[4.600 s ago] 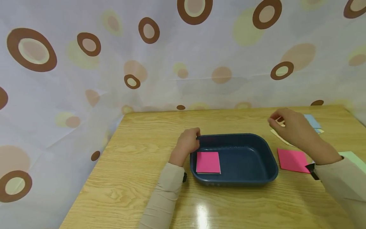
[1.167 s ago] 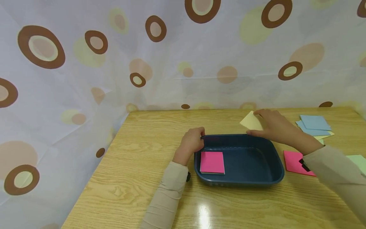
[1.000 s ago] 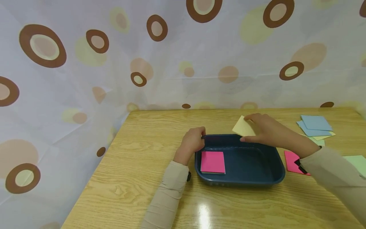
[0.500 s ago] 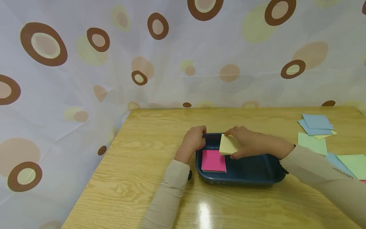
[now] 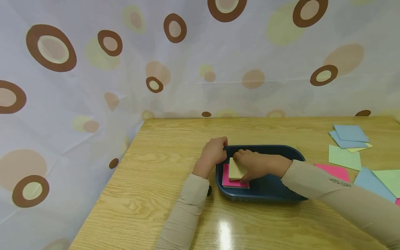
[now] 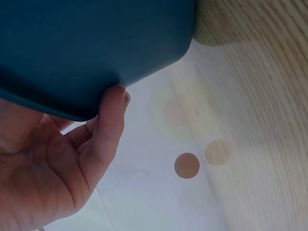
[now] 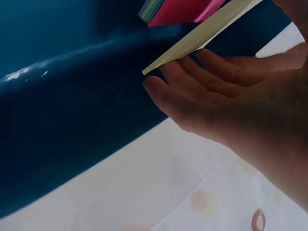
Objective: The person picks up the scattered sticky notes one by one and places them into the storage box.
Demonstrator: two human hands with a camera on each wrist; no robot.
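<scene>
A dark blue plastic bin [image 5: 275, 187] sits on the wooden table. At its back left corner my left hand [image 5: 212, 154] grips the rim, fingers curled over the wall in the left wrist view. Inside the bin, on the left, lies a stack of sticky notes [image 5: 229, 184] with pink on top; blue and green edges show beneath in the right wrist view. My right hand [image 5: 259, 165] reaches in and pinches pale yellow sticky notes [image 5: 236, 170] between thumb and fingers. They overlap the pink stack in the head view and stand tilted beside it in the right wrist view [image 7: 207, 31].
Right of the bin lie loose notes: blue ones [image 5: 350, 133] at the back, a green one [image 5: 344, 157], a pink one [image 5: 334, 170] partly under my right sleeve, another blue one [image 5: 372, 182] and a green one [image 5: 387, 177]. A patterned curtain [image 5: 187, 100] hangs behind the table.
My right hand has taken up the yellow notes from the right side and carried them left over the bin's back rim, down to the pink stack. The left hand keeps its hold on the rim.
</scene>
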